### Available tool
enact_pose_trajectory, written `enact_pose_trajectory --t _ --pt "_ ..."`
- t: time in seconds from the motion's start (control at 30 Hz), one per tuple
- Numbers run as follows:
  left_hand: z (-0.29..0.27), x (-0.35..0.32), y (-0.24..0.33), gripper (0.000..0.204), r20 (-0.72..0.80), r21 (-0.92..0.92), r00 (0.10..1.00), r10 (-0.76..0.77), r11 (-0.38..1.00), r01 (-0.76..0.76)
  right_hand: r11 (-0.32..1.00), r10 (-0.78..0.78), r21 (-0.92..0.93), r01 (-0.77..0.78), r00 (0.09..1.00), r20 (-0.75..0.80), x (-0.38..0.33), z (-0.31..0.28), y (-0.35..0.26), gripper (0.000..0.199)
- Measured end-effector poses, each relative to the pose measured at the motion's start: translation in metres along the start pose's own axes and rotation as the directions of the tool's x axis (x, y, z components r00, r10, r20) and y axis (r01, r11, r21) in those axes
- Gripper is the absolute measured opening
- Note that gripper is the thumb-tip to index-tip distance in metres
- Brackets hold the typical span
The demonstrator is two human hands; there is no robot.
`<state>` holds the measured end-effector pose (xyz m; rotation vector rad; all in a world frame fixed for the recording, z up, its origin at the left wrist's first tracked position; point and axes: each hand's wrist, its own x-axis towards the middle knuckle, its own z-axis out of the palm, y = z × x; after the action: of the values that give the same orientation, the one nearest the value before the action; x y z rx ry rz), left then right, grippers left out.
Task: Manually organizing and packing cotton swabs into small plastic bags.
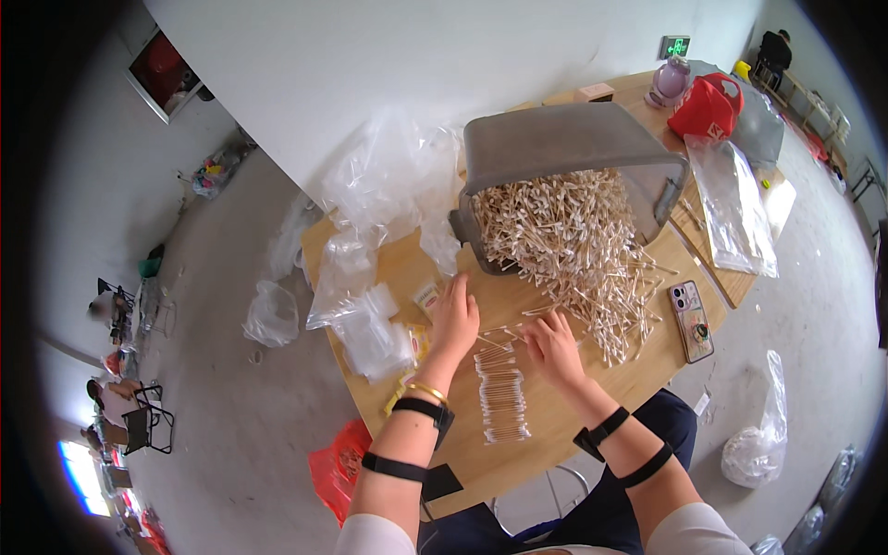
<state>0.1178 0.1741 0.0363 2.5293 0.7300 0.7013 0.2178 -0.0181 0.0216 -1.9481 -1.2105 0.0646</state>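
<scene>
A large heap of cotton swabs [564, 222] spills out of a grey plastic bin [564, 129] lying on its side on the wooden table. Nearer me, many swabs lie side by side in a neat column [502, 398]. My right hand [553, 350] is at the heap's near edge, its fingers bent and closed at the end of a swab just above the column. To the left, my left hand [454, 324] has its fingers stretched out and thumb apart, holding nothing that I can see. It is beside a small packet [427, 296] and a stack of clear plastic bags [375, 338].
A phone [692, 322] lies at the table's right edge. Crumpled clear plastic [379, 176] covers the back left. Farther right are a flat clear bag [735, 208], a red bag [708, 106] and a purple bottle [668, 81]. A red plastic bag [338, 467] hangs at the near left edge.
</scene>
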Motion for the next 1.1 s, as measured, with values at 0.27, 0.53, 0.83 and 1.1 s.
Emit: enact_pose_trajectory --t 0.27,0.53,0.83,1.1 --pt "0.020 0.083 -0.034 0.057 -0.037 -0.428 0.916 -0.400 0.835 0.347 0.999 0.030 0.029 -0.028 0.997 -0.066 -0.021 -0.001 0.002 0.018" --pt "0.029 0.083 -0.057 0.044 0.070 0.324 0.981 -0.184 0.934 0.152 0.999 0.012 0.040 -0.011 1.000 -0.018 -0.018 -0.001 -0.007 0.016" --pt "-0.001 0.043 -0.010 0.040 0.264 0.445 0.949 -0.170 0.895 0.037 1.000 0.007 -0.004 -0.007 0.999 -0.048 -0.019 -0.006 0.009 0.015" --pt "0.011 0.062 -0.027 0.050 0.201 0.500 0.979 -0.032 0.863 -0.074 1.000 -0.021 -0.006 0.020 0.998 -0.058 -0.020 0.002 -0.003 0.012"
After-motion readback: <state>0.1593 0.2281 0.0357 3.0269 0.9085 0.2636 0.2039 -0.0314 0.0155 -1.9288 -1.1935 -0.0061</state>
